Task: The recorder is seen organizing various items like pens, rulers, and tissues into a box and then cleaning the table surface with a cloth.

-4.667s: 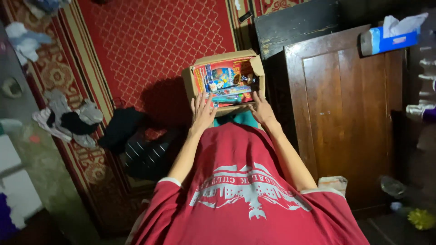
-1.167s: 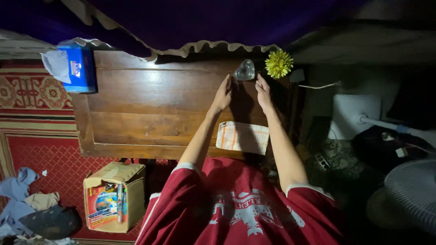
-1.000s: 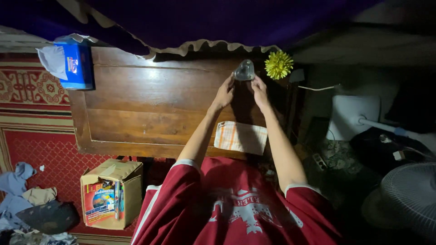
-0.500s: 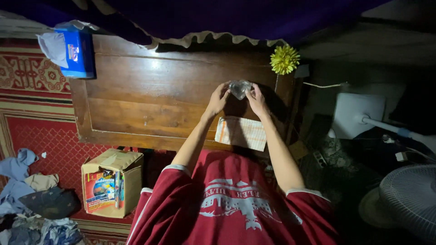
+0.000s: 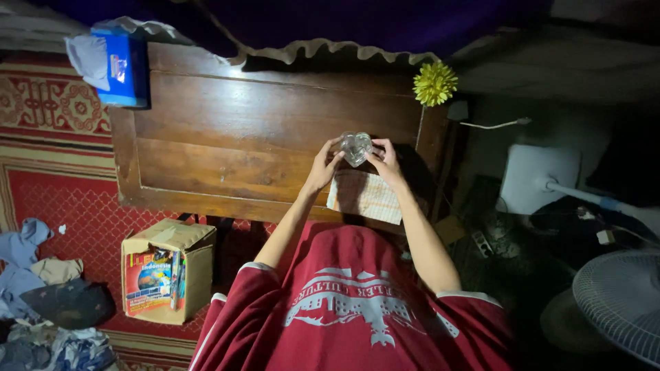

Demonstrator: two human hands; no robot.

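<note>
Blue tissue box is seen at the far-left corner of the wooden table. Heart-shaped glass dish is held above the table, over a striped cloth, pinched between left hand and right hand, fingers curled on its edges. Yellow flower is at the right corner.

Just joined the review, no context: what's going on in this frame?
A person in a red shirt holds a small clear heart-shaped glass dish between both hands, left hand and right hand, above a striped cloth on a dark wooden table. A yellow flower and blue tissue box sit at the table's corners. A cardboard box of books stands on the red carpet.
</note>
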